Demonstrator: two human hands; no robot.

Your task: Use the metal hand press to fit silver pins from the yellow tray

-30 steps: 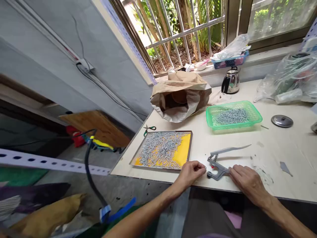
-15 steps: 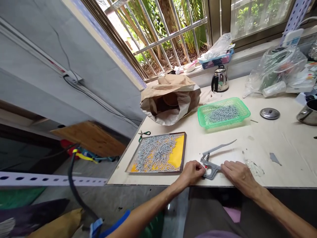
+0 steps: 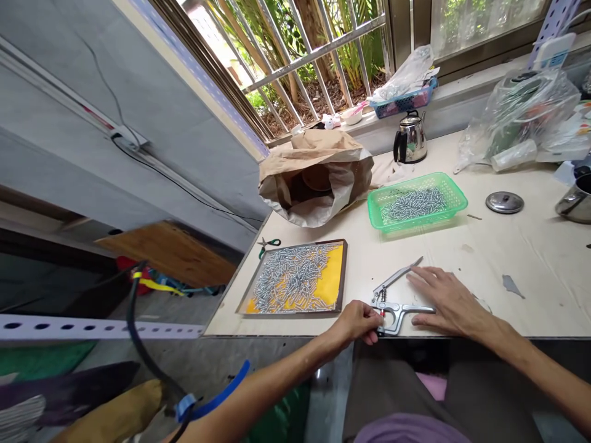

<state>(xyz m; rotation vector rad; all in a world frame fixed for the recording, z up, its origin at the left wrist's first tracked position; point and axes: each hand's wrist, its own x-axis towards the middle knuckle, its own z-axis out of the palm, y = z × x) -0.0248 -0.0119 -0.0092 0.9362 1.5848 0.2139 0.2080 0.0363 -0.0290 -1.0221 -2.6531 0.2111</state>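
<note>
A grey metal hand tool with two long handles, a coil spring and a bit of red near its jaw lies at the table's front edge, its handles spread apart. The closed fingertips of my left hand pinch together beside the jaw; what they hold is too small to make out. On the right, my right hand is open over the handle ends, thumb by the lower handle and fingers stretched toward the upper one. Left of the tool, a shallow tray with a yellow bottom carries many small silvery metal pins.
Behind the tool stands a green plastic basket of similar metal pins. A brown paper bag, green-handled scissors, a steel kettle, a round metal lid and plastic bags are also on the table.
My right hand has let go of the lower handle and spread its fingers toward the upper handle. The tool has turned slightly. My left hand stays at the jaw.
</note>
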